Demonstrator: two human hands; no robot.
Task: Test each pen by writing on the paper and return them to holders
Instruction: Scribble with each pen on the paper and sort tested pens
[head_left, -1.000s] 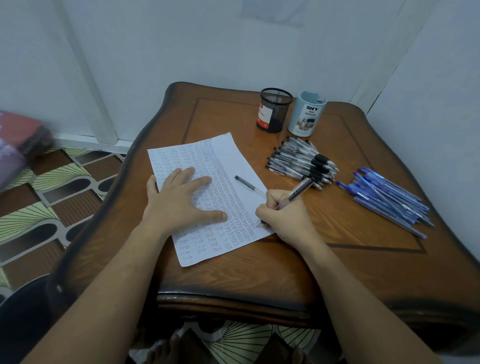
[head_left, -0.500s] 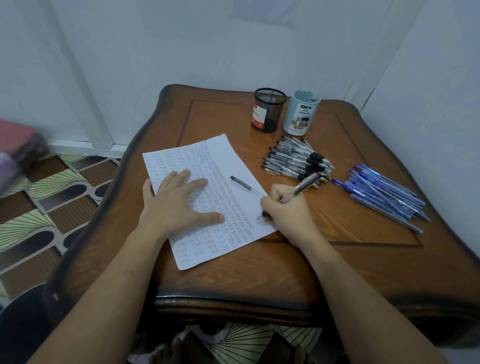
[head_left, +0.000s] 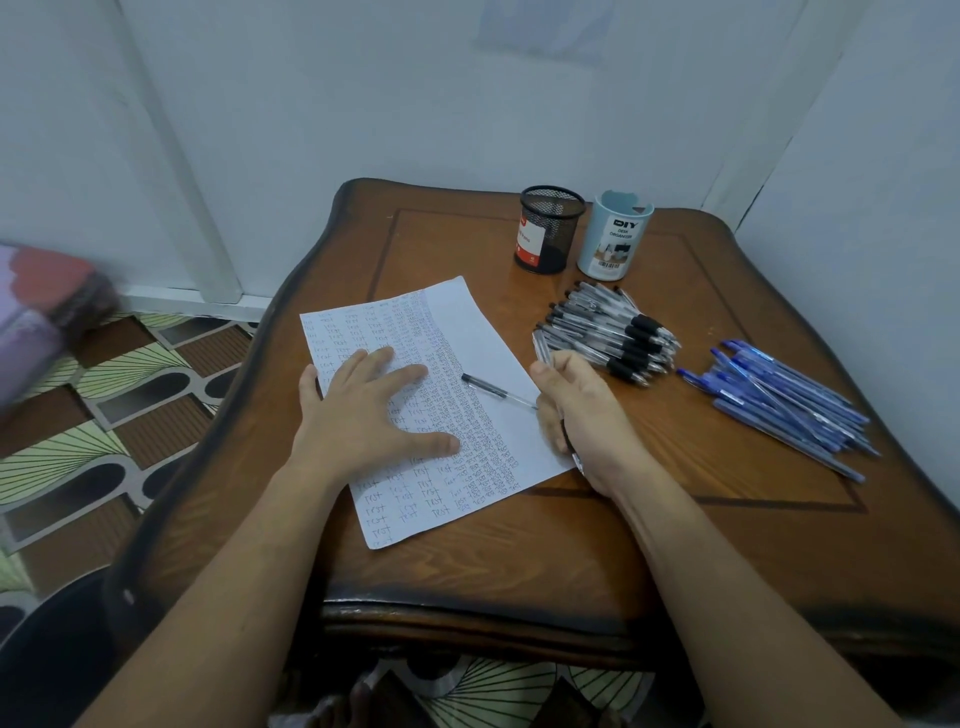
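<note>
Nearest me is the front edge of the wooden table (head_left: 519, 551), and my two bare forearms reach in over it. The sheet of paper (head_left: 493, 332) lies slanted on the left half of the tabletop. It's packed with rows of the word "Test", and only a strip along its far right side is blank.

My left hand (head_left: 363, 410) lies flat on the writing, fingers spread wide and thumb out, pinning the sheet. My right hand (head_left: 576, 410) sits at the paper's right edge with its fingers curled round a black-grip pen (head_left: 575, 460). The pen's clear tip pokes out under the heel of my hand. I can't tell whether that tip meets the page.

Between my hands a second black pen (head_left: 498, 391) lies loose on the sheet, its point just beside my right fingers. Beyond my right hand is the heap of black pens (head_left: 608, 338). The heap of blue pens (head_left: 779, 400) is further along, towards the right edge.

At the far edge the black mesh holder (head_left: 550, 228) and the pale blue DIY desk organiser (head_left: 615, 239) stand upright, side by side.
</note>
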